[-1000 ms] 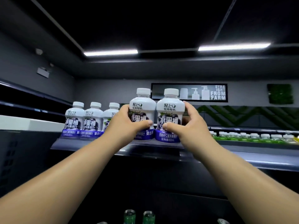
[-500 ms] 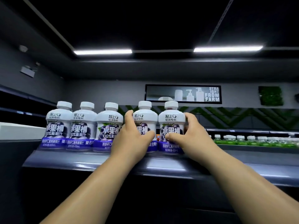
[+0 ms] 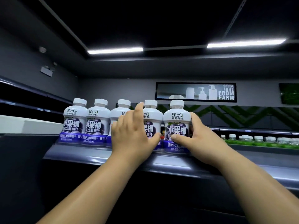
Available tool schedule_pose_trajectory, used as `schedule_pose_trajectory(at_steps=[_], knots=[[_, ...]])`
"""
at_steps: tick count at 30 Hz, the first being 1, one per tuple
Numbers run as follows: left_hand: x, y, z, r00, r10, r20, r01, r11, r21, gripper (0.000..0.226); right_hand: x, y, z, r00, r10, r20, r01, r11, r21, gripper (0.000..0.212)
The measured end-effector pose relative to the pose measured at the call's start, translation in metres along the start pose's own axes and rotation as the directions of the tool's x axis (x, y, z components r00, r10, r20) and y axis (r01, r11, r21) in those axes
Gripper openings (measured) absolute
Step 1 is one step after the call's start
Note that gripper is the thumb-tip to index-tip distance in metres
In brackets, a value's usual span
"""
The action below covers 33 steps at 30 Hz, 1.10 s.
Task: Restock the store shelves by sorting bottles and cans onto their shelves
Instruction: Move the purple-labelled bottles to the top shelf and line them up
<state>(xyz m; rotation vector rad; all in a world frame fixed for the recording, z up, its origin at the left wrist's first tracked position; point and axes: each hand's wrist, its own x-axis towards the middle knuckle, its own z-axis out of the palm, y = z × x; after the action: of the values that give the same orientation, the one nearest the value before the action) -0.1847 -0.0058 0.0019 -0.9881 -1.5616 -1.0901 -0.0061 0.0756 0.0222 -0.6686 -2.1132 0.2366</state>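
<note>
Five grape-juice bottles [image 3: 119, 115] stand in row on shelf [image 3: 100, 157]. L hand [image 3: 134, 136] rests on 4th bottle [image 3: 151, 115], fingers spread & straight; R hand [image 3: 199, 139] wraps 5th bottle [image 3: 176, 125], thumb across label. Both bottles set down; prob. only letting go to do. Other stock unseen.

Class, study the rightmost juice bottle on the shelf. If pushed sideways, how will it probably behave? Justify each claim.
The bottle looks squat and wide-based, so it would probably slide along the shelf rather than tip. Capped shop stock, it is likely full and fairly heavy for its size. Its glossy wrap may be slippery; the right hand wraps round it.
</note>
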Motion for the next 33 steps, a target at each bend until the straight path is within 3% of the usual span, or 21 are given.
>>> schedule_pose_trajectory(at_steps=[2, 5, 10, 14, 20, 28, 33], knots=[[0.0, -0.006, 0.004, 0.998, 0.005, -0.07, -0.004, 1.0, 0.022, 0.101, 0.0, -0.002, 0.001, 1.0, 0.001, 0.019, -0.001, 1.0, -0.022, 0.096], [-0.001, -0.006, 0.008, 0.999, 0.028, -0.017, -0.028, 0.999, 0.036, 0.106, 0.0, -0.002, 0.002, 1.0, 0.01, 0.023, -0.009, 0.997, -0.073, 0.101], [-0.004, -0.011, 0.011, 0.997, 0.03, -0.067, -0.032, 0.999, -0.022, 0.092, 0.0, 0.002, 0.0, 0.994, 0.019, 0.108, -0.006, 0.992, -0.125, 0.125], [-0.004, -0.013, 0.014, 0.995, 0.031, -0.097, -0.032, 0.999, -0.016, 0.089, 0.0, 0.001, 0.001, 0.993, 0.005, 0.12, 0.014, 0.986, -0.164, 0.126], [-0.003, -0.015, 0.017, 0.996, 0.049, -0.081, -0.05, 0.999, -0.013, 0.081, -0.006, 0.0, 0.008, 0.996, -0.079, -0.037, 0.066, 0.956, -0.287, 0.119], [-0.005, -0.016, 0.015, 0.999, 0.022, -0.025, -0.023, 0.999, -0.045, 0.081, -0.007, 0.003, 0.005, 0.996, -0.083, -0.008, 0.078, 0.957, -0.279, 0.107], [-0.006, -0.013, 0.01, 0.999, 0.006, 0.034, -0.003, 0.997, -0.071, 0.083, -0.009, -0.002, 0.012, 0.994, -0.083, -0.078, 0.038, 0.888, -0.458, 0.11]])
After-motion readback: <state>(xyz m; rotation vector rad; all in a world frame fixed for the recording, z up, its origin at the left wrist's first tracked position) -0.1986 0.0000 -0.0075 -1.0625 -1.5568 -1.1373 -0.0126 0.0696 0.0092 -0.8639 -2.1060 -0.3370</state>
